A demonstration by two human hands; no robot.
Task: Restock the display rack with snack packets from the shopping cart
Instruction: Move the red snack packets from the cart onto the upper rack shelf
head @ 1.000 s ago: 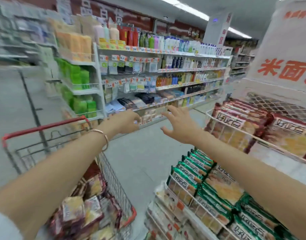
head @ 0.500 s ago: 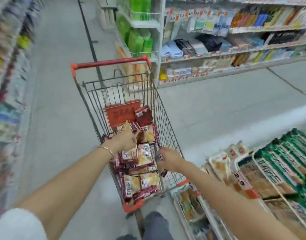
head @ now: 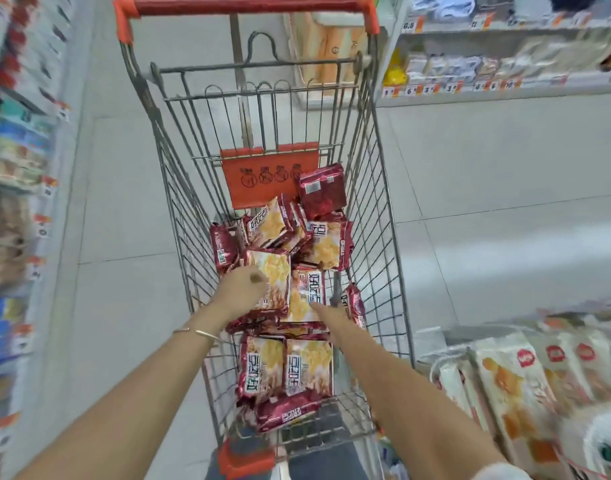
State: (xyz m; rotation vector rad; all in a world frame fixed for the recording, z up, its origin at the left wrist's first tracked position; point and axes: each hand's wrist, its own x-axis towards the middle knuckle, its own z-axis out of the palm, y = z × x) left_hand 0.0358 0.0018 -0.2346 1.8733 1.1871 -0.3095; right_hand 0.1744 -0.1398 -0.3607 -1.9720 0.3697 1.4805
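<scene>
In the head view, the wire shopping cart (head: 383, 209) is standing in the aisle with its red handle (head: 248, 3) at the far end. A heap of red snack packets (head: 290, 306) is lying in the basket, filling its near half. One dark red packet (head: 323, 188) is leaning against the orange seat flap (head: 262, 181) at the far side of the heap.

The left hand (head: 241, 289), with a thin bracelet (head: 196, 332) on its wrist, is resting on top of the heap. Its fingers are curling over the left edge of a snack packet (head: 276, 282) and gripping it.

The right hand (head: 328, 313) is reaching in beside the neighbouring packet (head: 309, 292), touching its lower edge. Its fingers are blurred and partly hidden, so I cannot tell whether they are holding anything.

The display rack (head: 432, 341) is standing just right of the cart, and pale packets with orange print (head: 518, 379) are lying on it. A store shelf with price tags (head: 470, 88) is running along the far right.
</scene>
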